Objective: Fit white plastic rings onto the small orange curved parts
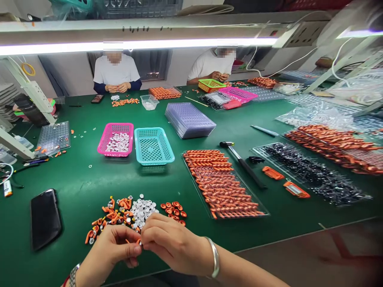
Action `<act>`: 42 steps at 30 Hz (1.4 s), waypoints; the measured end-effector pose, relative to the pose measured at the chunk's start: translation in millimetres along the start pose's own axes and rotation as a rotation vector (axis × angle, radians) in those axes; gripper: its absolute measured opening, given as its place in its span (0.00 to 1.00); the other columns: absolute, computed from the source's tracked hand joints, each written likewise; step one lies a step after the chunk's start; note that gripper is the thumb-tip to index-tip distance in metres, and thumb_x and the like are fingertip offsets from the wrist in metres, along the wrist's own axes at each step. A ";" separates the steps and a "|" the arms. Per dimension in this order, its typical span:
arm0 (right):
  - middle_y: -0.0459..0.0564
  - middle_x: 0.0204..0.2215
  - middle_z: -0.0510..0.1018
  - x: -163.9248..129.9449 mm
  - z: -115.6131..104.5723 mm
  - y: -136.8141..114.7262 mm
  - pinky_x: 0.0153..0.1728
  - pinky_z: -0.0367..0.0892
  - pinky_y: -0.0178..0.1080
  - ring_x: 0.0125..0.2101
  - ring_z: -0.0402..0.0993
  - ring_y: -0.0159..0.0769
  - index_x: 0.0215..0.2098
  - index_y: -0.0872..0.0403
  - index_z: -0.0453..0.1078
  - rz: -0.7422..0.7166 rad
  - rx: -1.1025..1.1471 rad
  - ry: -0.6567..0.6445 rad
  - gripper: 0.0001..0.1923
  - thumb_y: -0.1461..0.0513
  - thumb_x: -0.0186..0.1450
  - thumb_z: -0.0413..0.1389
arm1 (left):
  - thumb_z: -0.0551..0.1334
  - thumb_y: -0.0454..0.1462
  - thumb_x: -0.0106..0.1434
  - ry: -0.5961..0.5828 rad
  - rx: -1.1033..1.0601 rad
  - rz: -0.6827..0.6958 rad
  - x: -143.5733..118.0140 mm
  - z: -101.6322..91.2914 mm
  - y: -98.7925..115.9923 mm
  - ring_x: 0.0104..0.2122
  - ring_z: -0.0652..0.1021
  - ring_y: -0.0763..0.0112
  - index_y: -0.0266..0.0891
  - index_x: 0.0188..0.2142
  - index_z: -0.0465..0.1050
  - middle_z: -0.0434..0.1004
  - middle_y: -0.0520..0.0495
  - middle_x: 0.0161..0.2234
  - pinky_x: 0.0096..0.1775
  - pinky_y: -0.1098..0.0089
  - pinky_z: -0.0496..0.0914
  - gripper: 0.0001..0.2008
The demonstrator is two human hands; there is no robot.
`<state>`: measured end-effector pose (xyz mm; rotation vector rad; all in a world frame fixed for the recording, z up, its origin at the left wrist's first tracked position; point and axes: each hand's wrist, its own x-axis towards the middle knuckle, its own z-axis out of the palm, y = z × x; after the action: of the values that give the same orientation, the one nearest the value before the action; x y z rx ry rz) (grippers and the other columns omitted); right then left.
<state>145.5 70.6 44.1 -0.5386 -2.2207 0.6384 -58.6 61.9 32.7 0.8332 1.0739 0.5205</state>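
Observation:
Near the front edge of the table, my left hand (109, 249) pinches a small orange plastic part (138, 241) between thumb and fingers. Fingertips of my right hand (176, 243) are closed at the same part, and whether they grip it or a separate tiny piece is hidden. Just beyond my hands lies a pile of small orange parts with metal and yellow bits (112, 215). White round discs (143, 211) are heaped beside it, partly covered by my right hand. Orange round caps (174, 210) lie to the right of the discs.
A black phone (45, 219) lies at left. Beyond are a pink basket (100, 149) of white pieces, a turquoise basket (154, 162) and stacked clear trays (190, 119). A tray of orange parts (223, 183), a hammer (243, 163) and black parts (317, 171) lie right. Two people sit opposite.

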 end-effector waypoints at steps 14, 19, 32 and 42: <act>0.50 0.29 0.75 -2.0 5.6 -8.8 0.31 0.66 0.35 0.30 0.68 0.36 0.37 0.54 0.66 0.178 -0.014 0.013 0.06 0.67 0.70 0.48 | 0.74 0.48 0.46 0.042 0.114 0.109 -5.6 4.7 -6.0 0.20 0.71 0.75 0.34 0.28 0.81 0.74 0.51 0.20 0.24 0.74 0.66 0.19; 0.49 0.31 0.75 -4.7 2.7 -5.6 0.33 0.67 0.35 0.31 0.70 0.36 0.37 0.55 0.67 0.327 0.056 0.013 0.08 0.70 0.62 0.59 | 0.70 0.48 0.55 0.080 0.280 0.266 -6.1 0.8 -7.6 0.22 0.72 0.73 0.37 0.36 0.83 0.76 0.47 0.25 0.24 0.75 0.65 0.17; 0.50 0.32 0.78 -21.5 25.9 -3.9 0.35 0.73 0.35 0.33 0.76 0.35 0.38 0.53 0.73 0.371 0.233 0.259 0.04 0.65 0.66 0.57 | 0.65 0.40 0.58 0.215 0.588 0.450 -7.6 3.4 -2.7 0.23 0.78 0.66 0.40 0.37 0.84 0.81 0.43 0.27 0.25 0.72 0.71 0.10; 0.50 0.32 0.80 -20.4 41.7 -8.2 0.35 0.75 0.34 0.33 0.78 0.34 0.38 0.52 0.76 0.355 0.287 0.477 0.04 0.65 0.64 0.60 | 0.65 0.34 0.58 0.323 0.762 0.648 -14.6 13.8 4.3 0.21 0.77 0.69 0.41 0.33 0.83 0.81 0.46 0.25 0.24 0.75 0.71 0.06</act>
<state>125.4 41.4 13.0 -0.8450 -1.5692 0.8882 -51.8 49.2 47.4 1.8471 1.3121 0.8178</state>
